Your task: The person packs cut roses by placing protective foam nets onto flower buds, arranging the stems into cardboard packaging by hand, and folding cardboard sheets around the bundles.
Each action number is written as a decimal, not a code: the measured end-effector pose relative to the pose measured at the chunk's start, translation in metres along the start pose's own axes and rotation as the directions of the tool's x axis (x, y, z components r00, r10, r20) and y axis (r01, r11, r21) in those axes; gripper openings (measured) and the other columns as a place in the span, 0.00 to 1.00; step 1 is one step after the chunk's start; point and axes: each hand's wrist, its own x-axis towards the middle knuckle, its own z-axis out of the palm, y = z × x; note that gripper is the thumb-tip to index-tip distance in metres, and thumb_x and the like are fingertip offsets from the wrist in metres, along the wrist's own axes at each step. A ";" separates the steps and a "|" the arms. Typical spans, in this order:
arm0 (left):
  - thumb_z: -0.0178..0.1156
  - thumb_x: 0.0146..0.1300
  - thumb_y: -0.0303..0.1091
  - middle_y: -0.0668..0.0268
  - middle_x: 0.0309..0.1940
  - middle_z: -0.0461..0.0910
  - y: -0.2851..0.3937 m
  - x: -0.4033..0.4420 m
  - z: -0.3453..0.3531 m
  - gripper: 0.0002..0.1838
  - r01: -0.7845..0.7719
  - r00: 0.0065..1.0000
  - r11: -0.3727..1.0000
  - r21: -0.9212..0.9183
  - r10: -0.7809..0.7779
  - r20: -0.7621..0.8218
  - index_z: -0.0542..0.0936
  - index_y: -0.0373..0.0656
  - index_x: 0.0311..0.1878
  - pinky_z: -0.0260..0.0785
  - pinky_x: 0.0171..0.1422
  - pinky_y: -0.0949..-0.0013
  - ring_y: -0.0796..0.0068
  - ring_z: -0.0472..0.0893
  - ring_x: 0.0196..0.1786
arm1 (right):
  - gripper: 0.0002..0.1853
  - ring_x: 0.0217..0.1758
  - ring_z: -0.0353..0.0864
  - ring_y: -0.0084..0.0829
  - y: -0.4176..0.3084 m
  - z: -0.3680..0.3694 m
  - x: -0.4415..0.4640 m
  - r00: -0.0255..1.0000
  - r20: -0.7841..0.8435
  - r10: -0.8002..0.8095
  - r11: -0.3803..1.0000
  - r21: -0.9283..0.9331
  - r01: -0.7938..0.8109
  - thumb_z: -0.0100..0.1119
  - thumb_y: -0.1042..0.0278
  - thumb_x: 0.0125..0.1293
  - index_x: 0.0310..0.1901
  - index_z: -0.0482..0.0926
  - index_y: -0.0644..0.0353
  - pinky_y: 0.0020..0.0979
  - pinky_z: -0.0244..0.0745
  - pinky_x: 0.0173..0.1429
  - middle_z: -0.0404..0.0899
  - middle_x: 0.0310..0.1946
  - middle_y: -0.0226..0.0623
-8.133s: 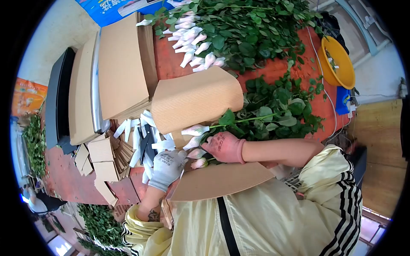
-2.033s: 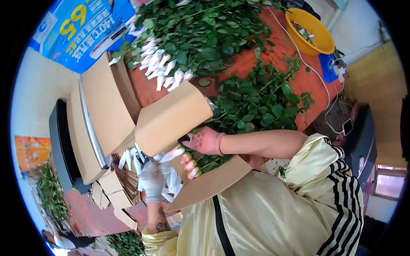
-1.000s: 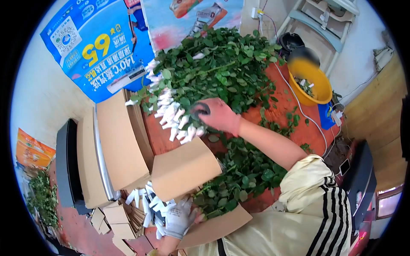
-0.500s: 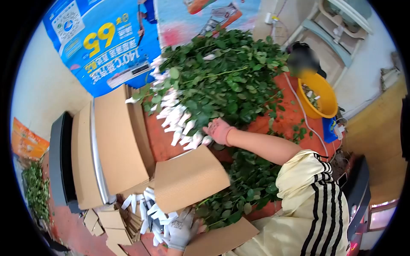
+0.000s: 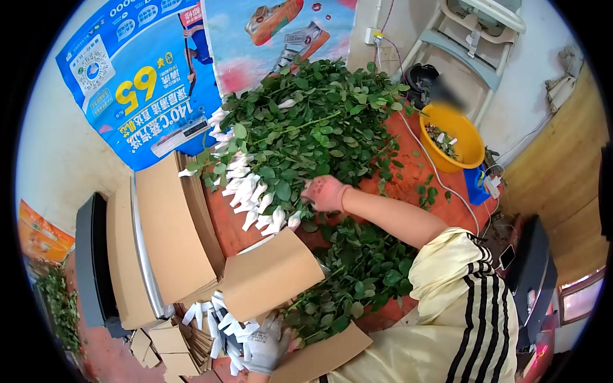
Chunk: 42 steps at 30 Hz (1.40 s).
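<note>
– Lying where was the rose pile (image 5: 306, 137) seen?
– On the tabletop (image 5: 405, 183), beside the right hand (image 5: 324, 193); whether its grip or that of the left hand (image 5: 265, 348) was spread could not be told.

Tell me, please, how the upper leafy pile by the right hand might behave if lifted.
The upper leafy pile would likely snag, its leaves overlapping; it may separate, no tie showing; its protruding white-wrapped heads could get knocked.

On the blue poster (image 5: 137, 89) I can read "65" and "140°C", together with Chinese characters.
</note>
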 end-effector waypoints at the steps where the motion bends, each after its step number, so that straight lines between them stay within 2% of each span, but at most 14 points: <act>1: 0.58 0.57 0.40 0.53 0.53 0.76 0.001 -0.001 -0.002 0.22 0.007 1.000 1.000 -0.003 -0.007 -0.001 0.76 0.39 0.53 0.73 0.50 0.60 0.55 0.79 0.48 | 0.09 0.46 0.79 0.36 -0.008 0.008 0.006 0.989 0.140 -0.047 0.999 -0.018 0.050 0.56 0.64 0.55 0.37 0.78 0.55 0.37 0.74 0.50 0.78 0.41 0.36; 10: 0.57 0.58 0.42 0.56 0.55 0.76 0.003 -0.001 -0.002 0.22 0.076 0.996 0.997 0.018 -0.077 0.054 0.76 0.40 0.53 0.72 0.52 0.60 0.56 0.78 0.51 | 0.12 0.46 0.82 0.36 -0.030 0.034 0.020 0.920 0.389 -0.038 0.969 -0.212 0.130 0.54 0.68 0.58 0.45 0.74 0.56 0.34 0.77 0.45 0.78 0.44 0.39; 15: 0.57 0.58 0.42 0.55 0.55 0.75 -0.003 -0.004 0.003 0.22 0.047 0.998 0.998 -0.036 -0.046 0.029 0.76 0.41 0.54 0.71 0.55 0.59 0.55 0.77 0.53 | 0.10 0.43 0.79 0.37 0.002 -0.024 -0.011 0.999 -0.039 0.008 0.982 -0.186 -0.015 0.53 0.64 0.56 0.40 0.77 0.48 0.35 0.76 0.43 0.76 0.45 0.38; 18: 0.58 0.58 0.42 0.54 0.55 0.75 -0.008 -0.001 0.005 0.23 0.067 0.997 0.997 -0.041 -0.065 0.044 0.76 0.41 0.54 0.69 0.57 0.58 0.54 0.76 0.55 | 0.15 0.46 0.78 0.37 0.042 -0.078 -0.046 0.761 -0.636 0.126 0.974 -0.065 -0.215 0.55 0.68 0.49 0.42 0.76 0.48 0.32 0.74 0.49 0.75 0.45 0.37; 19: 0.58 0.57 0.42 0.54 0.54 0.75 -0.012 -0.001 0.008 0.22 0.000 1.000 1.000 -0.012 0.000 -0.016 0.76 0.41 0.53 0.71 0.53 0.58 0.53 0.78 0.51 | 0.20 0.48 0.79 0.38 0.058 -0.115 -0.062 0.712 -0.676 0.190 0.969 0.011 -0.249 0.56 0.71 0.47 0.47 0.76 0.51 0.34 0.75 0.50 0.76 0.49 0.38; 20: 0.58 0.57 0.43 0.53 0.53 0.76 -0.013 -0.001 0.010 0.22 -0.061 0.995 0.998 0.020 0.063 -0.076 0.76 0.41 0.52 0.72 0.50 0.57 0.53 0.79 0.48 | 0.20 0.46 0.80 0.40 0.076 -0.140 -0.079 0.466 -0.812 0.351 0.907 0.171 -0.386 0.56 0.74 0.47 0.46 0.77 0.56 0.36 0.76 0.51 0.79 0.46 0.41; 22: 0.58 0.57 0.42 0.54 0.50 0.77 -0.007 -0.003 0.000 0.22 -0.067 0.994 0.998 0.015 0.068 -0.082 0.76 0.41 0.53 0.72 0.49 0.57 0.53 0.79 0.47 | 0.13 0.39 0.82 0.37 0.117 -0.199 -0.119 0.143 -0.801 0.581 0.812 0.558 -0.172 0.57 0.76 0.52 0.42 0.79 0.63 0.33 0.75 0.48 0.82 0.35 0.43; 24: 0.58 0.57 0.42 0.56 0.46 0.78 0.000 -0.005 -0.010 0.22 -0.037 0.999 0.999 0.025 0.038 -0.031 0.76 0.41 0.52 0.72 0.49 0.57 0.53 0.79 0.46 | 0.15 0.41 0.82 0.33 0.109 -0.245 -0.148 -0.018 -0.842 0.540 0.827 0.534 -0.178 0.57 0.78 0.54 0.45 0.78 0.64 0.31 0.74 0.47 0.82 0.35 0.43; 27: 0.63 0.52 0.41 0.56 0.38 0.78 0.039 -0.010 -0.056 0.28 -0.171 0.972 0.975 -0.143 0.143 -0.187 0.73 0.38 0.56 0.73 0.43 0.61 0.57 0.80 0.38 | 0.20 0.47 0.81 0.35 0.020 -0.262 -0.154 0.224 -0.841 0.492 0.871 0.477 -0.118 0.59 0.81 0.50 0.49 0.77 0.64 0.34 0.74 0.53 0.81 0.42 0.43; 30: 0.71 0.45 0.35 0.56 0.32 0.76 0.087 -0.010 -0.105 0.38 -0.342 0.907 0.753 -0.562 0.108 -0.408 0.68 0.34 0.60 0.72 0.32 0.68 0.66 0.79 0.27 | 0.35 0.53 0.76 0.45 -0.050 -0.223 -0.151 0.610 -0.777 -0.154 0.983 -0.057 0.176 0.72 0.70 0.38 0.54 0.72 0.57 0.42 0.72 0.56 0.74 0.51 0.43; 32: 0.73 0.42 0.32 0.57 0.30 0.75 0.093 -0.005 -0.123 0.39 -0.353 0.875 0.767 -0.536 0.068 -0.478 0.68 0.34 0.60 0.70 0.28 0.71 0.71 0.79 0.25 | 0.36 0.54 0.75 0.41 -0.097 -0.200 -0.143 0.840 -0.496 -0.220 0.971 -0.030 0.236 0.70 0.64 0.37 0.55 0.72 0.53 0.40 0.71 0.55 0.73 0.53 0.41; 34: 0.72 0.43 0.34 0.57 0.29 0.76 0.100 -0.002 -0.139 0.34 -0.373 0.848 0.849 -0.373 0.149 -0.509 0.72 0.36 0.55 0.69 0.29 0.68 0.68 0.78 0.24 | 0.27 0.49 0.76 0.36 -0.136 -0.185 -0.131 0.801 -0.529 -0.282 0.958 -0.112 0.264 0.62 0.63 0.45 0.52 0.74 0.48 0.35 0.70 0.52 0.74 0.50 0.36; 36: 0.70 0.44 0.32 0.58 0.28 0.77 0.091 0.000 -0.144 0.25 -0.415 0.699 0.901 0.128 0.405 -0.590 0.76 0.38 0.48 0.68 0.29 0.64 0.63 0.77 0.24 | 0.19 0.43 0.77 0.30 -0.162 -0.174 -0.119 0.763 -0.557 -0.329 0.944 -0.166 0.286 0.53 0.62 0.53 0.49 0.76 0.42 0.31 0.69 0.49 0.75 0.48 0.31; 42: 0.62 0.54 0.27 0.60 0.22 0.76 0.072 -0.032 -0.129 0.07 -0.403 0.778 0.901 -0.162 0.245 -0.578 0.82 0.39 0.37 0.67 0.27 0.64 0.62 0.77 0.22 | 0.17 0.43 0.75 0.24 -0.172 -0.143 -0.123 0.761 -0.487 -0.428 0.903 -0.195 0.383 0.60 0.57 0.48 0.43 0.76 0.36 0.30 0.62 0.50 0.74 0.44 0.18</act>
